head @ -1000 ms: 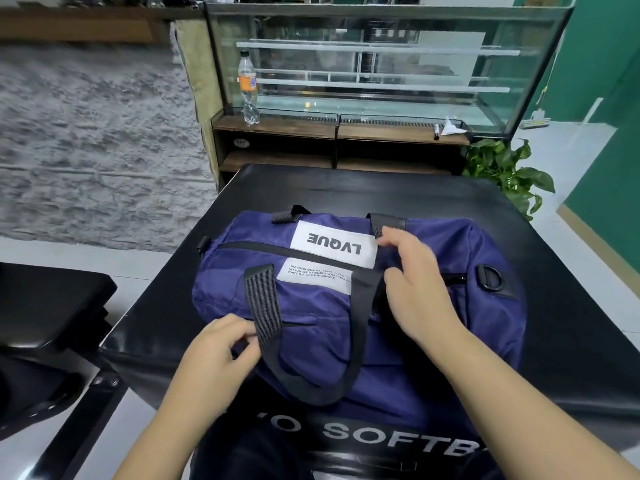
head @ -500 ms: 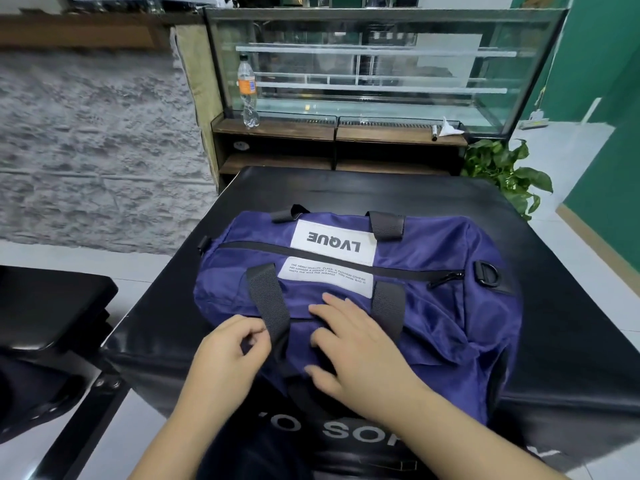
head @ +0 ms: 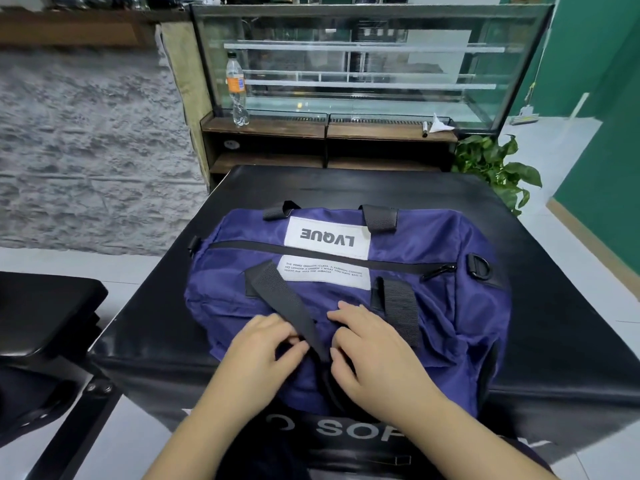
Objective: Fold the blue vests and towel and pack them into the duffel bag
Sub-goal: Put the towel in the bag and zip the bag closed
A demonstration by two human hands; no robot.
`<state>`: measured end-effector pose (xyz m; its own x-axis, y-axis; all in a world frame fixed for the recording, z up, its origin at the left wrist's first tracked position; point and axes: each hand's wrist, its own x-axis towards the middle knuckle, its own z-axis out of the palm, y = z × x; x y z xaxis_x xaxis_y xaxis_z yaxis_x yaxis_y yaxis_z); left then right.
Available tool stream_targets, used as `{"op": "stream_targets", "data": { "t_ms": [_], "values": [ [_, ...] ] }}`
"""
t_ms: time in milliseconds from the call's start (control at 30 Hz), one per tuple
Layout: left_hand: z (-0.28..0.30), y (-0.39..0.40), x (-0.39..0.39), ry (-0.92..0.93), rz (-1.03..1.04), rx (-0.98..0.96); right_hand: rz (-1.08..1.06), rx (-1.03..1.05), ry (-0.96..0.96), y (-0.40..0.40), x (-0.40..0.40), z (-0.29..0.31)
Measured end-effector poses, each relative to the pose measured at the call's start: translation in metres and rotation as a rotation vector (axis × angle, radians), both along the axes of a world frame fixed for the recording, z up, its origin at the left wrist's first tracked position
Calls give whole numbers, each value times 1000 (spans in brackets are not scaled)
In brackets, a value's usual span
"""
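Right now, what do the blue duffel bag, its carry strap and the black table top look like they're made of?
Duffel bag: thin woven synthetic, probably nylon; it has a soft sheen and creases loosely. Carry strap: black webbing, matte, with a visible ribbed weave. Table top: seems padded and covered in black vinyl or faux leather; it is smooth, faintly glossy, with rounded edges.
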<state>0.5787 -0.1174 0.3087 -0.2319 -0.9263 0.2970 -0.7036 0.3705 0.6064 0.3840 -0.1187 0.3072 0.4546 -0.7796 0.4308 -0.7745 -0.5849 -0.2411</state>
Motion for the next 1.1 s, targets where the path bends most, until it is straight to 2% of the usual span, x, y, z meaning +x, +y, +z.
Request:
{"op": "stream_targets", "data": {
  "t_ms": [100,200,300,333,400,500,567,633,733,833,967,1100],
  "values": [
    [6,-11,30,-8,40,-28,-56,70,0,6,-9,-2],
    [8,-31,57,29,304,-98,-141,159,-6,13,-22,-10],
    [1,-54,69,-100,546,-102,-212,288,37,20,-32,-19],
    [-2,-59,70,-84,597,-78,-216,302,62,24,-34,-18],
    [-5,-73,78,77,630,21,-218,333,91,31,-35,-13],
    [-5,-89,92,355,600,232,-224,541,29,38,-36,-8],
    [-7,-92,98,472,666,281,-253,663,-31,37,-32,-2],
    [-11,-94,101,511,727,266,-278,810,-180,33,-29,0],
    [-9,-88,100,458,685,253,-279,983,-620,15,-23,-8],
    [-3,-76,94,407,632,253,-334,911,-903,-8,-23,-13],
    [3,-48,64,476,522,295,-384,823,-1005,-43,-36,-1],
    [3,-20,8,546,359,369,-317,795,-912,-73,-38,20]
  ]
}}
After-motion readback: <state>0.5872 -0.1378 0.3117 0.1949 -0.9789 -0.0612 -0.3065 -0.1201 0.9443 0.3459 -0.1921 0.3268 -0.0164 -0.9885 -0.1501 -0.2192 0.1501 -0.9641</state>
